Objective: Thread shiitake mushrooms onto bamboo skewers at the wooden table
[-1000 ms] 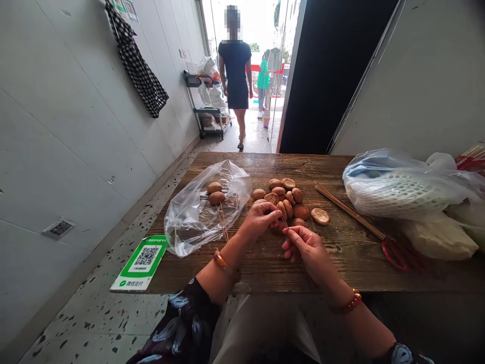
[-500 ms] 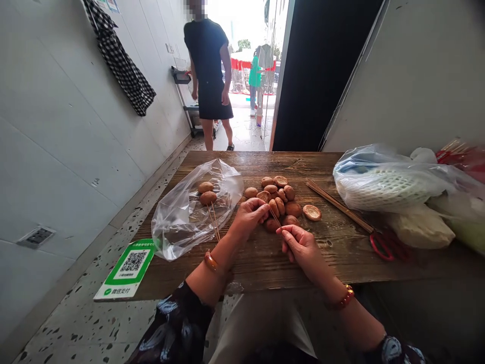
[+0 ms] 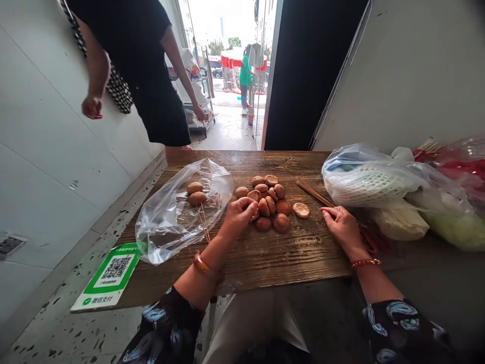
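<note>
Clear bag [image 3: 178, 212], far left on worktop [image 3: 265, 258]: two skewered mushrooms inside. Left hand [image 3: 239, 215] closed on mushroom at pile [image 3: 271, 202], centre. Right hand [image 3: 343, 226] open, fingers resting at skewer bundle [image 3: 312, 192]. Step judged: fetching fresh skewer; next needs single stick pinched.

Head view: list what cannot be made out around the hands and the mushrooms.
- Left hand: its curled fingers hide what it grips at the mushroom pile.
- Right hand: it covers the near ends of the bamboo skewers; contact unclear.
- Red scissors: mostly hidden behind the right wrist.
- Plastic bags: glare and the right edge obscure their contents.
</note>
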Available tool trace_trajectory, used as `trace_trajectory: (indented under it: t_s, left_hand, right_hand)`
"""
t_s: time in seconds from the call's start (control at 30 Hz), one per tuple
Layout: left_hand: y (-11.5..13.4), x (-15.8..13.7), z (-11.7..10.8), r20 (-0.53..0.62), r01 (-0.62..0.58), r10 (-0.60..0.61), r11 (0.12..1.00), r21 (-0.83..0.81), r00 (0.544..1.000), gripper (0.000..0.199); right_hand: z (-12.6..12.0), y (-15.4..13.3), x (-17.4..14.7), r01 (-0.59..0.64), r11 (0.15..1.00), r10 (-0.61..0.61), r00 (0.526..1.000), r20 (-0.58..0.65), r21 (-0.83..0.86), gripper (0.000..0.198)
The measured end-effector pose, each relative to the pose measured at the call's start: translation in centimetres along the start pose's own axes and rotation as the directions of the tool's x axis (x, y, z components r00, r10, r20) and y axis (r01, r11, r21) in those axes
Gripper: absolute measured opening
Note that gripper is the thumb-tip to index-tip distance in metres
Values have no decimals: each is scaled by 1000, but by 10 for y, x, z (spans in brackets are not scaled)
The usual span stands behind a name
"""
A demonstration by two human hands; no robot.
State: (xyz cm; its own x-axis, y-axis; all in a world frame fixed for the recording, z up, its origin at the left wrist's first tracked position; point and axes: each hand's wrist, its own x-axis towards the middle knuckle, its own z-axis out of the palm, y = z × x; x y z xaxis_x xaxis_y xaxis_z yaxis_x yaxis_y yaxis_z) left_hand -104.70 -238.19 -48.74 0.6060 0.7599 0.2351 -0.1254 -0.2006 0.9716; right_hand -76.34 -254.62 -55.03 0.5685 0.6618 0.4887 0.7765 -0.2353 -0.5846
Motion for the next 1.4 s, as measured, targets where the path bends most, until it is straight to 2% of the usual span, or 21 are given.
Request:
trace_trajectory:
  t_s: [0.13,0.23,0.33,0.4,0.43,0.5,0.57,0.63,0.67,0.73,0.87,0.97,1.1,1.23,1.4]
  left_hand:
    - [-3,2,-2,-10,-51,55,969,243,998,27]
    - [-3,2,-2,2,-141,157,882,449,988,19]
    - [-3,0,0,94,-242,234,756,608,968,12]
    - [-2,-3,3,192,-293,222,667,685,956,8]
    - [-1,-4,3,245,-319,205,617,719,948,7]
    - [1,-6,4,343,-378,165,512,772,925,8]
    - [2,-8,4,414,-432,138,415,800,900,10]
    - [2,-8,3,459,-473,126,340,813,880,12]
    - [2,-8,2,471,-485,125,312,817,873,13]
    - [2,-9,1,483,-499,128,276,822,866,17]
    - [1,-10,5,475,-499,152,296,815,867,20]
    - [1,-11,14,448,-489,198,314,814,872,21]
    - [-2,-12,32,426,-476,229,249,844,875,32]
    - [-13,-11,45,461,-505,237,180,844,855,48]
    - [-23,-8,51,473,-510,211,182,841,856,43]
  right_hand:
    - [5,2,4,-12,1000,11,999,-40,-15,33]
    - [2,-3,9,-20,1000,20,996,-91,-4,34]
    - [-7,-19,8,-21,999,29,987,-159,50,33]
    - [-13,-37,1,-43,985,74,980,-186,165,31]
    - [-14,-47,-4,-74,963,118,980,-159,258,29]
    - [-13,-68,-19,-187,849,229,973,-26,494,29]
    - [-7,-88,-36,-336,649,296,938,180,682,29]
    - [3,-103,-53,-459,475,321,885,338,751,31]
    - [7,-108,-61,-500,414,327,862,388,761,32]
    - [15,-115,-72,-530,360,332,842,425,768,33]
    - [23,-116,-79,-473,369,336,871,359,800,25]
    - [24,-114,-78,-437,342,357,879,315,832,22]
    - [27,-113,-78,-432,356,356,883,307,829,24]
    - [28,-113,-79,-427,383,341,890,304,819,27]
    - [26,-115,-78,-406,436,317,905,286,803,28]
